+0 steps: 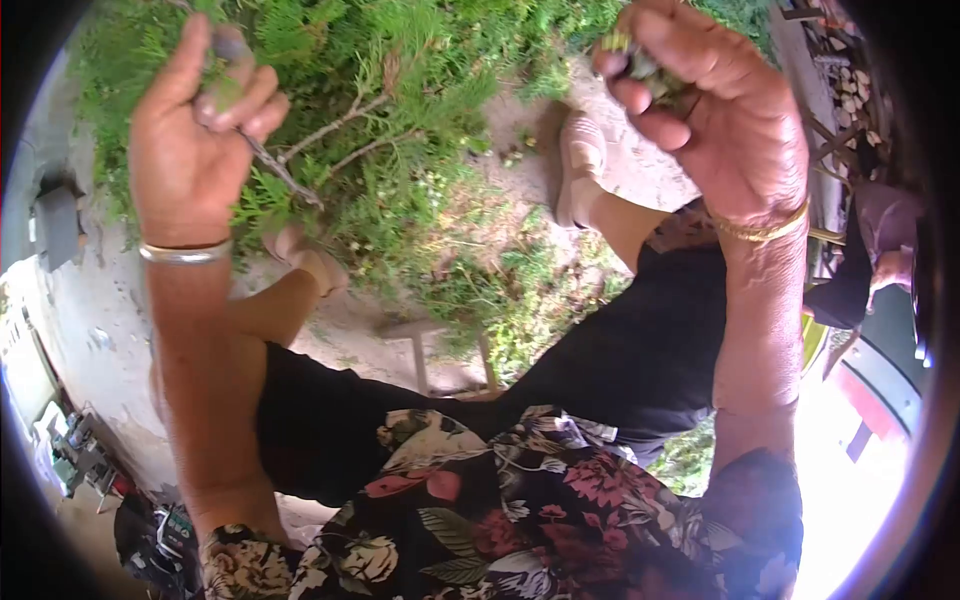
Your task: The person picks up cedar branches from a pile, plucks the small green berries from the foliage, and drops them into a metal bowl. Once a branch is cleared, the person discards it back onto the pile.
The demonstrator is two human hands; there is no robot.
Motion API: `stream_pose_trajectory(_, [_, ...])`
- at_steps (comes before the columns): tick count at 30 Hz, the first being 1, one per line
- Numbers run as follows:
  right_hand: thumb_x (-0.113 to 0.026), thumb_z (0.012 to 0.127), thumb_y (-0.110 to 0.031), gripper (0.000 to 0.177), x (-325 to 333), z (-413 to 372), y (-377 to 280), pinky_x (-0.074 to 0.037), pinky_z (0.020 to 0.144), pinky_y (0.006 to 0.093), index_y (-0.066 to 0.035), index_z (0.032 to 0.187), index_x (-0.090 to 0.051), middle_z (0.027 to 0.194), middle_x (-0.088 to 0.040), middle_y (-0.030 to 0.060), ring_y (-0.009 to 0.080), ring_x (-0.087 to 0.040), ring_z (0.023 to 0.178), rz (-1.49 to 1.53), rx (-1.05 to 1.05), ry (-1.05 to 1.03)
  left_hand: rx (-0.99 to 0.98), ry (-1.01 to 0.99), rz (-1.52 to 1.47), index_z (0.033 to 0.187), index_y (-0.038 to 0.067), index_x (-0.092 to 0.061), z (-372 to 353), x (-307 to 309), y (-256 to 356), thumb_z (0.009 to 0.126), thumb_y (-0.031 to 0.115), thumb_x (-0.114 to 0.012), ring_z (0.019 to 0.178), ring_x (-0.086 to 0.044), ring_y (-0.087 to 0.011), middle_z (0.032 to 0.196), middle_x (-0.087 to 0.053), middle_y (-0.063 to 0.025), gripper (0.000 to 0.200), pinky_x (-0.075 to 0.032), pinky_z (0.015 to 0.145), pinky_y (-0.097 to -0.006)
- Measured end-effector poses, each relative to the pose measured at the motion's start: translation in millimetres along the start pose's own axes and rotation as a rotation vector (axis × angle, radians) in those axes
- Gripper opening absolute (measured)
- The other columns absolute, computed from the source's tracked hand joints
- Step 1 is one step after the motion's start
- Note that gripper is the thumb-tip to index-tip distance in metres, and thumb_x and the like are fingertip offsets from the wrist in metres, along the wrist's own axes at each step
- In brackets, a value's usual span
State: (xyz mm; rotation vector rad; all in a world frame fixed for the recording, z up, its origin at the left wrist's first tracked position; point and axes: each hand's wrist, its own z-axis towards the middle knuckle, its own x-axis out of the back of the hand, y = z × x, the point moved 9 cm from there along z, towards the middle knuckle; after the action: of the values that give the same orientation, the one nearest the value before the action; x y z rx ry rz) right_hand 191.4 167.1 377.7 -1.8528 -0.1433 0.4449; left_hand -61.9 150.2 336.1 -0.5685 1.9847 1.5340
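My left hand (205,135) is closed around a thin woody conifer branch (285,172), whose bare cut end points down toward my feet. Feathery green sprays (330,60) spread from it and behind it. Up at the right, my right hand (725,110) is curled round a clump of small green-grey pieces that look like conifer cones (648,75). The fingers partly hide them.
Loose green clippings (460,250) litter the ground between my feet. A small wooden frame (420,355) shows below my lap. Another person's dark clothing (850,270) and stacked wood (850,95) are at the right. A grey wall (100,330) stands left.
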Motion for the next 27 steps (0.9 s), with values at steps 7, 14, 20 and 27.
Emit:
stream_pose_trajectory(7, [-0.046,0.094,-0.031,0.034,33.8,-1.1,-9.3,-0.034,0.033,0.0216,-0.001,0.08,-0.057,0.066,-0.058,0.0167,0.0183,-0.051,0.046,0.197,-0.103,0.23,0.003,-0.098,-0.034,0.088,0.006,-0.045,1.5,-20.0,4.2,0.098,0.025,-0.039,0.055,-0.031,-0.0082,0.058,-0.03,0.0026,0.022,-0.028,0.057,-0.0249])
stream_pose_trajectory(14, [-0.049,0.093,-0.034,0.036,16.8,-2.9,10.3,-0.034,0.034,0.0222,0.001,0.084,-0.057,0.059,-0.055,0.015,0.0167,-0.044,0.039,0.135,-0.227,0.083,-0.027,-0.257,-0.133,0.087,0.005,-0.042,2.3,-36.9,15.1,0.096,0.019,-0.04,0.056,-0.03,-0.0089,0.059,-0.03,0.0011,0.016,-0.026,0.059,-0.0253])
stream_pose_trajectory(20, [-0.053,0.089,-0.044,0.052,-19.6,-9.1,44.8,-0.027,0.036,0.0155,0.006,0.101,-0.06,0.053,-0.049,-0.0003,0.0027,-0.039,0.04,-0.373,-0.256,-0.049,-0.044,-0.268,-0.221,0.085,0.005,-0.044,3.2,-40.7,15.3,0.096,0.022,-0.039,0.056,-0.029,-0.0095,0.058,-0.029,0.0015,0.021,-0.026,0.06,-0.0266])
stream_pose_trajectory(27, [-0.059,0.087,-0.037,0.044,-72.2,-6.6,82.5,-0.027,0.038,0.0197,0.001,0.109,-0.057,0.054,-0.05,0.001,0.0058,-0.04,0.043,0.196,-0.422,-0.14,-0.03,-0.283,-0.416,0.082,0.007,-0.054,6.9,-47.8,-6.0,0.098,0.036,-0.034,0.051,-0.032,-0.0088,0.052,-0.032,0.0038,0.038,-0.032,0.056,-0.0274])
